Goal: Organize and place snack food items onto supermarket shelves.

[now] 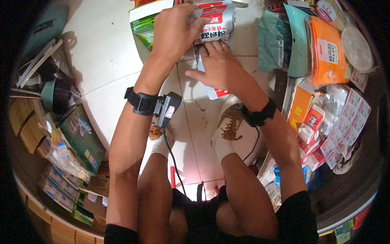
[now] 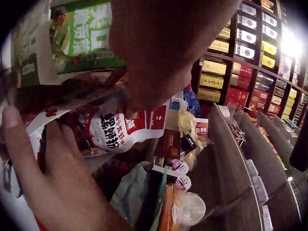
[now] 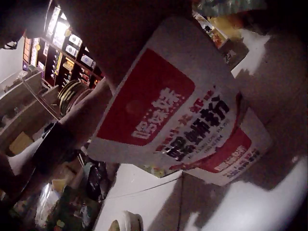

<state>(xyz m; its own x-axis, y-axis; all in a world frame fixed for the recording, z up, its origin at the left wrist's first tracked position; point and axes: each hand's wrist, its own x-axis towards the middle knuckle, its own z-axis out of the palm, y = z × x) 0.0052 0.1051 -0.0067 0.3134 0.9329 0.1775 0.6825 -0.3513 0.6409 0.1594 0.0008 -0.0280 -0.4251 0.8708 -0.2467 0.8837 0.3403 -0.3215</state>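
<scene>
Luosifen packet (image 1: 215,32) over the tiled floor (image 1: 109,61), its upper left edge pinched by the left hand (image 1: 174,34); right hand (image 1: 222,67) at its bottom edge, thumb spread, whether gripping I cannot tell

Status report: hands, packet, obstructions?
Left hand grips top of red-and-white packet. Right hand at its lower edge, fingertips hidden. Green packets close beside, not visibly blocking.

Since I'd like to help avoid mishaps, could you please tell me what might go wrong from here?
The red-and-white noodle packets overlap, so one might slip from the left hand onto the floor. The green packets sit close beside that hand and could be knocked. The black cable from the left wrist camera passes the left leg and could snag.
</scene>
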